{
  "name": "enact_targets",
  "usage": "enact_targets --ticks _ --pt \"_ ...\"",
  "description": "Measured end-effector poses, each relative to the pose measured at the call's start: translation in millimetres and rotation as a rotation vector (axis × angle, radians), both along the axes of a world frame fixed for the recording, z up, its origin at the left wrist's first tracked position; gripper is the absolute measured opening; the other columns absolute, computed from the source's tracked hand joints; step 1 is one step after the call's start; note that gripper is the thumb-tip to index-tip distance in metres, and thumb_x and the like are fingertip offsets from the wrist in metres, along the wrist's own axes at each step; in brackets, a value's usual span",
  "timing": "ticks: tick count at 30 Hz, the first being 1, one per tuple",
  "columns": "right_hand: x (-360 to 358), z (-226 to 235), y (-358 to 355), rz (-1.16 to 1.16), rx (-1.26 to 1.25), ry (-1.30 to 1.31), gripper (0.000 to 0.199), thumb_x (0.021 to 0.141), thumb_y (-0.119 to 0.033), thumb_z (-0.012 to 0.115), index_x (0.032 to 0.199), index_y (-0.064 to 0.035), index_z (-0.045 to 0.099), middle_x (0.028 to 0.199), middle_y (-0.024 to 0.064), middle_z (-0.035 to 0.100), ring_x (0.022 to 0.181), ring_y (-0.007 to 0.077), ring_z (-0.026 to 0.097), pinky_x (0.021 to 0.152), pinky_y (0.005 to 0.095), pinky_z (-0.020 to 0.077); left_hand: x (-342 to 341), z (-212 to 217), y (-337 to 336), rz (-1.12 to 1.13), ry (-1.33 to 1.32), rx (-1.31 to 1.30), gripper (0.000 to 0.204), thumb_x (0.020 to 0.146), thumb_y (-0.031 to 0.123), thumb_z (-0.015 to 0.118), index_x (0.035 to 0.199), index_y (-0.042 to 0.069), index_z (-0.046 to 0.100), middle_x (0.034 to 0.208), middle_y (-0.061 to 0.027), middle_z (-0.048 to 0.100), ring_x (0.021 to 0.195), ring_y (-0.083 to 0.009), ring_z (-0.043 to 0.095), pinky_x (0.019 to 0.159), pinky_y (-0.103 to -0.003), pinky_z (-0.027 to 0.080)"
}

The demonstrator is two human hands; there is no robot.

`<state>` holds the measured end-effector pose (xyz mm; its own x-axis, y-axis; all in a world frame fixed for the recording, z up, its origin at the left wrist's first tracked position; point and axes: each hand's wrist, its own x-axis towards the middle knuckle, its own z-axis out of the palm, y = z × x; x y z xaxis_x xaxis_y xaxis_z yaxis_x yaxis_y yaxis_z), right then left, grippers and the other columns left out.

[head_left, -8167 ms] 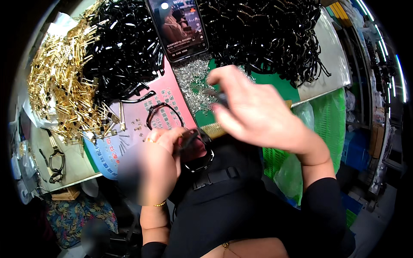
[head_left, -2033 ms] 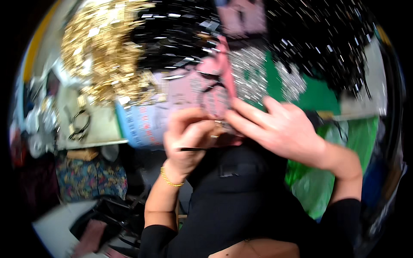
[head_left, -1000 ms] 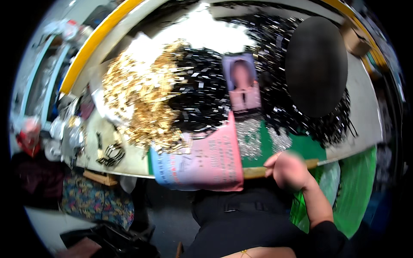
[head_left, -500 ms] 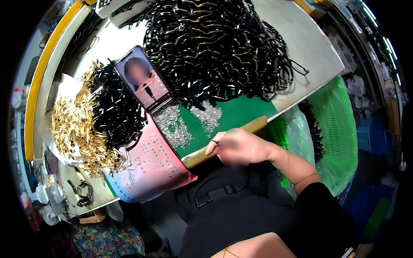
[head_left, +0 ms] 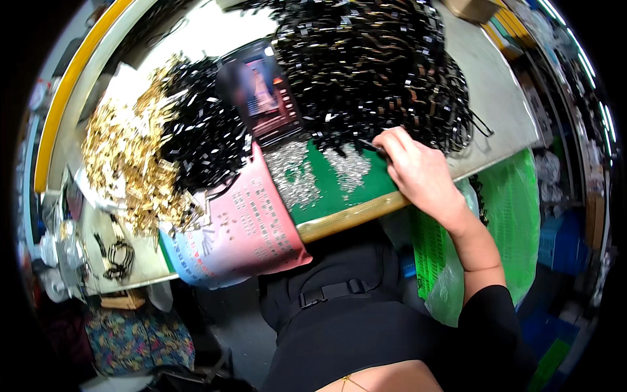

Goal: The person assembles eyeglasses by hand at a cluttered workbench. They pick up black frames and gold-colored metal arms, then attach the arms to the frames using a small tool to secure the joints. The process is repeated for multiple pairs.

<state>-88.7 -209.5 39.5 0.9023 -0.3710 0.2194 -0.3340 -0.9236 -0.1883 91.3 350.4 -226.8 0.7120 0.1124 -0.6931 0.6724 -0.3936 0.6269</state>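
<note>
The right hand (head_left: 421, 173) curls its fingers close together at the lower edge of the black eyewear heap (head_left: 372, 72), upper centre; whether they pinch a piece, I cannot tell. Bare green mat (head_left: 381, 185) lies just left; pale tabletop (head_left: 493, 81) opens upper right.

Upper centre: black eyewear frames (head_left: 366, 72), glossy. Left: gold-toned pieces (head_left: 124, 157), shiny metal. Centre: silvery pieces (head_left: 297, 179), bright metal; green mat (head_left: 379, 185), smooth. Lower left: floral cloth (head_left: 140, 340), matt. Pink-blue sheet (head_left: 251, 242): smooth; paper or film, blur prevents telling.
</note>
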Motion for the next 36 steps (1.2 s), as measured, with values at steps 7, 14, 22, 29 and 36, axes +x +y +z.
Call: enact_targets --ticks 7,14,22,29,36 --pt "12 -1 -8 0.079 -0.153 0.175 0.034 0.083 0.0 0.059 0.115 -0.0094 0.055 0.097 0.0098 0.056 0.085 0.0282 0.067 0.064 0.0411 0.0552 -208 -10 84 -0.122 1.052 -0.253 0.042 0.1 0.023 0.062 0.134 -0.002 0.06 0.128 -0.0126 0.069 0.109 -0.0248 0.069 0.093 -0.039 0.058" --pt "14 5 -8 0.053 0.041 0.067 0.033 0.086 0.004 0.062 0.116 -0.0098 0.061 0.099 0.0095 0.06 0.079 0.0318 0.065 0.065 0.0413 0.0528 10 147 -12 -1.497 0.217 0.629 0.027 0.095 0.031 0.068 0.091 0.005 0.077 0.072 -0.0065 0.071 0.065 -0.0155 0.07 0.058 -0.034 0.054" --pt "4 13 -5 0.02 0.07 0.124 0.027 0.086 0.0 0.065 0.112 -0.0093 0.061 0.102 0.0095 0.06 0.082 0.0318 0.066 0.067 0.0413 0.0528 80 255 -229 -0.906 -1.205 0.241 0.014 0.089 0.004 0.071 0.103 0.004 0.067 0.092 -0.0137 0.061 0.08 -0.0313 0.062 0.07 -0.04 0.05" --pt "-5 13 -4 0.058 0.035 0.139 0.028 0.089 -0.013 0.068 0.114 -0.0105 0.058 0.098 0.0082 0.06 0.083 0.0308 0.068 0.067 0.0418 0.0556 88 236 -243 -0.942 -1.13 0.238 0.009 0.092 -0.001 0.067 0.1 0.002 0.064 0.096 -0.0116 0.058 0.08 -0.0258 0.06 0.073 -0.035 0.05" --pt "-8 -8 -7 -0.002 -0.009 0.108 0.02 0.089 -0.007 0.06 0.109 -0.0044 0.057 0.094 0.0116 0.06 0.076 0.0328 0.067 0.064 0.0427 0.0555 47 235 -255 -0.623 -0.946 -0.404 0.025 0.101 -0.006 0.053 0.125 0.0 0.059 0.1 -0.0068 0.064 0.08 -0.0109 0.061 0.066 -0.022 0.049"
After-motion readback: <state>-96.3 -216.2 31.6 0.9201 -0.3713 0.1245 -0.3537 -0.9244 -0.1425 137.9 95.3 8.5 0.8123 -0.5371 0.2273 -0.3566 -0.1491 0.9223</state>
